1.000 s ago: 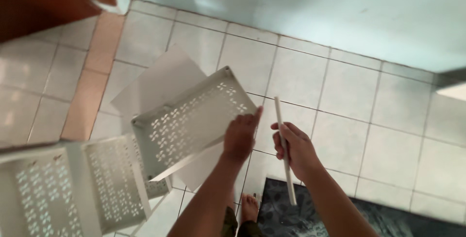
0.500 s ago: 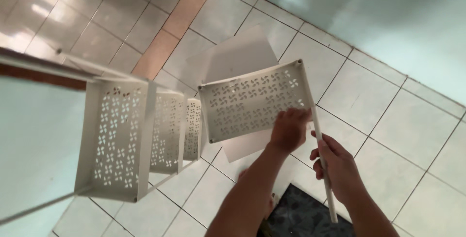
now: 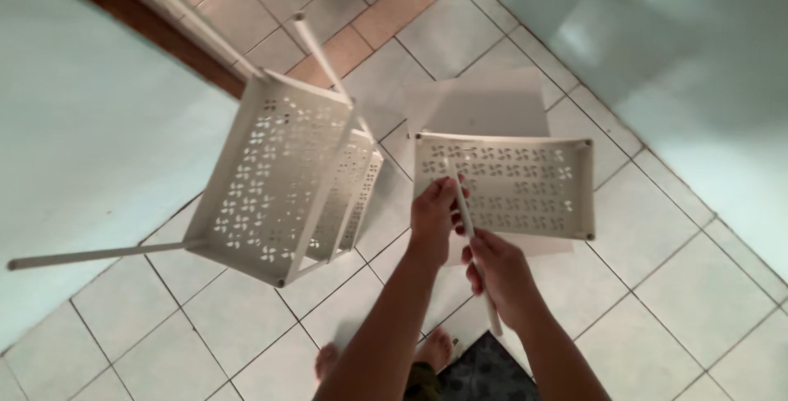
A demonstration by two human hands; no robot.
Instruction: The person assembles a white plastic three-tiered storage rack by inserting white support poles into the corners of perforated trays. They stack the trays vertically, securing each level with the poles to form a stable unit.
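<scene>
My left hand (image 3: 433,214) grips the near edge of a white perforated shelf tray (image 3: 525,187), held up over the tiled floor. My right hand (image 3: 499,274) is closed around a thin white rod (image 3: 469,229) that runs from below my fist up across the tray's left part. To the left stands a white rack (image 3: 283,179) of stacked perforated shelves with long white poles (image 3: 324,60) sticking out of its corners.
A sheet of white paper (image 3: 484,105) lies on the tiled floor (image 3: 657,286) under the tray. Pale green walls (image 3: 673,32) rise at the right and left. My bare feet (image 3: 435,348) stand next to a dark mat (image 3: 484,372).
The view has swung, so the rack now shows fully at left. The tray has turned flatter and wider, and the rod has shifted from beside the tray to across it.
</scene>
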